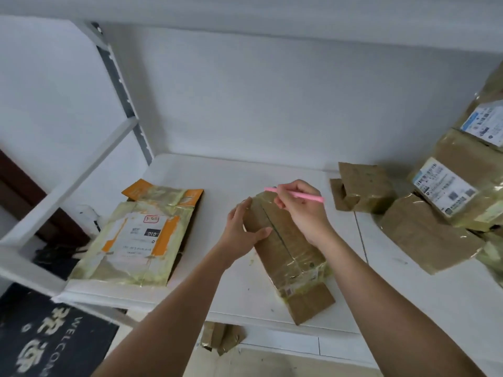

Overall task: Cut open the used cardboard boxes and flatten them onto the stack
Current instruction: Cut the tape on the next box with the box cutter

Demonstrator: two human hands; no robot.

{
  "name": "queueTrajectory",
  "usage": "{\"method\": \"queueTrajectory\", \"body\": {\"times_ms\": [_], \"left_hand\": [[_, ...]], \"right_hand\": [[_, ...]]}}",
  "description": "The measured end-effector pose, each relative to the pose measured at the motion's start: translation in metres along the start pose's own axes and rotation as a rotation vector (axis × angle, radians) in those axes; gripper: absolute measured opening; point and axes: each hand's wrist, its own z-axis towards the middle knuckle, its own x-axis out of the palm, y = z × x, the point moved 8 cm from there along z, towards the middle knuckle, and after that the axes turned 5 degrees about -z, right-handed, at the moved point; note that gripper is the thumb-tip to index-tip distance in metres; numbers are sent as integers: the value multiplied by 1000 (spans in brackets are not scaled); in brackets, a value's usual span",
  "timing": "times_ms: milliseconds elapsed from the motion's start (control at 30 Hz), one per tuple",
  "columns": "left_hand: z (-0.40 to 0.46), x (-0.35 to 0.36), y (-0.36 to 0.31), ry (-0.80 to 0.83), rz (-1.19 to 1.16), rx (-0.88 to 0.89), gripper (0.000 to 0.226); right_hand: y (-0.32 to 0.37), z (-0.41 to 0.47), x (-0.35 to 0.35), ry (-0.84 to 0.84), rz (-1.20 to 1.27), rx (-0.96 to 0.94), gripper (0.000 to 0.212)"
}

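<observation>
Cutting is the step in hand. A long, narrow cardboard box lies on the white worktop, with its near end reaching to the front edge, and yellowish tape is wrapped around its near part. The right hand grips a thin pink cutter the way one holds a pen, at the far end of the box, where the dark centre seam begins. The blade tip itself is hidden behind the fingers, so I cannot tell if it is already in the seam. The left hand holds the far left side of the box, its thumb across the top and its fingers curled around the edge, to keep the box in place.

The seam looks open along the far half of the box, but under the tape near the front it looks closed, so my judgement is that this box is only partly cut. The next move calls for a steady pull of the blade along the seam toward the person, with the left hand kept beside the line and not in front of it.

On the left lies the stack of flattened boxes, with an orange and white one on top. More taped boxes wait on the right, some with shipping labels. One piece of cardboard lies on the floor below the worktop.
</observation>
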Motion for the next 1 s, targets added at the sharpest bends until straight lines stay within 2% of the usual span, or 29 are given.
{"method": "queueTrajectory", "body": {"times_ms": [67, 133, 400, 600, 1000], "left_hand": [[1, 0, 1, -8, 18, 22, 86], [2, 3, 3, -11, 12, 36, 87], [11, 21, -1, 12, 55, 25, 89], [13, 15, 3, 95, -49, -13, 79], [12, 11, -2, 60, 36, -20, 77]], "right_hand": [[-12, -4, 5, -30, -63, -12, 23], [-16, -4, 4, -58, -127, -38, 27], [-30, 6, -17, -103, -202, -86, 19], [-32, 7, -11, -38, -247, -110, 10], [-23, 0, -2, 71, -379, -148, 15]]}}
